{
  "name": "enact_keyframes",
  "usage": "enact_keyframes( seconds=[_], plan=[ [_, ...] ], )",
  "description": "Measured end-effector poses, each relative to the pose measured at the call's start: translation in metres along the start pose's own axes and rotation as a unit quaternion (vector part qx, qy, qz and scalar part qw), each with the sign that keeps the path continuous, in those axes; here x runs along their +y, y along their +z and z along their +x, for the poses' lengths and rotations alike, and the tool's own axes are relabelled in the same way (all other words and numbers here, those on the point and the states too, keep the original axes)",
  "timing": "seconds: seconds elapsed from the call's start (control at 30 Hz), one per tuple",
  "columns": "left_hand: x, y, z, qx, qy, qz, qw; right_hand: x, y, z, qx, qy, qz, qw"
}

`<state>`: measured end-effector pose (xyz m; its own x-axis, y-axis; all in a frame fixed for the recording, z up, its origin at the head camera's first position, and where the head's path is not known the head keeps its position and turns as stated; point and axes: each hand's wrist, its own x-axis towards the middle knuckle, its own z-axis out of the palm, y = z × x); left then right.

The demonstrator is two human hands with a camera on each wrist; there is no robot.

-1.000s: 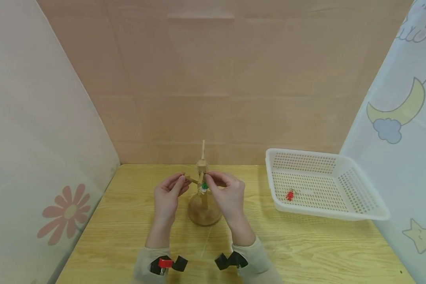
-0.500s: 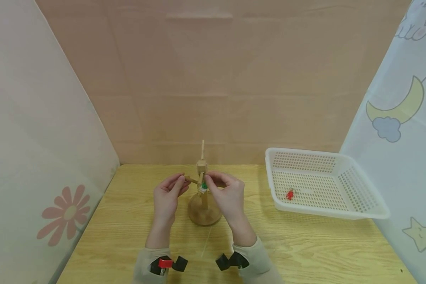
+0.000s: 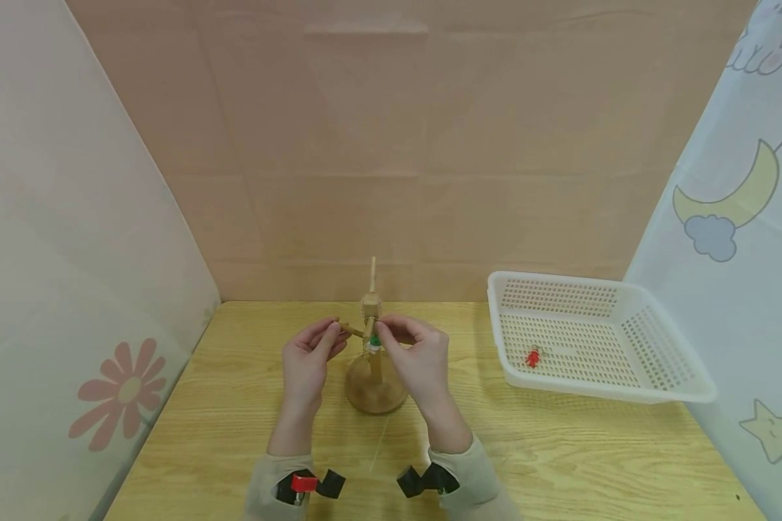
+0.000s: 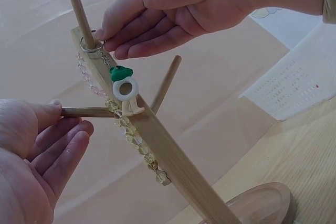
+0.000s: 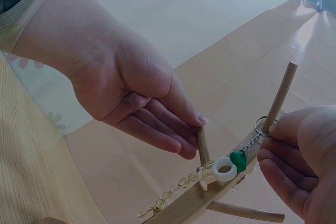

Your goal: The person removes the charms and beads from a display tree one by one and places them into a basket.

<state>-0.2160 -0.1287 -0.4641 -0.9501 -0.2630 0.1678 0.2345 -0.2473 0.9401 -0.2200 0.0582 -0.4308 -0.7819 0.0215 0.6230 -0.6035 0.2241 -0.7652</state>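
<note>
A wooden stand (image 3: 376, 369) with a round base rises at the table's middle, several pegs sticking out of its post. My left hand (image 3: 306, 354) pinches the tip of one side peg (image 4: 86, 112) between thumb and fingers. My right hand (image 3: 422, 354) pinches the metal ring of a keychain (image 4: 125, 88), which has a green top, a white hoop and small legs. That ring (image 5: 261, 126) encircles the upper peg (image 5: 281, 95), and the figure hangs against the post. Strings of clear yellowish beads (image 4: 131, 135) and pinkish beads (image 4: 86, 74) hang along the post.
To the right stands a white perforated basket (image 3: 606, 394), holding a small red item (image 3: 532, 357). Patterned panels flank the wooden table (image 3: 560, 449) left and right, with a brown sheet (image 3: 391, 145) behind.
Almost nothing differs; both hands keep their places at the stand, and the keychain stays at the upper peg.
</note>
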Motion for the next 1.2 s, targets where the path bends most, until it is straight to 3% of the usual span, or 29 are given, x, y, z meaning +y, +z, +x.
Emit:
enact_keyframes(
  seconds=[1.2],
  plan=[
    [0.003, 0.000, -0.002, -0.004, 0.001, 0.000, 1.0000, -0.025, -0.015, -0.011, -0.036, -0.036, 0.040, 0.9979]
  ],
)
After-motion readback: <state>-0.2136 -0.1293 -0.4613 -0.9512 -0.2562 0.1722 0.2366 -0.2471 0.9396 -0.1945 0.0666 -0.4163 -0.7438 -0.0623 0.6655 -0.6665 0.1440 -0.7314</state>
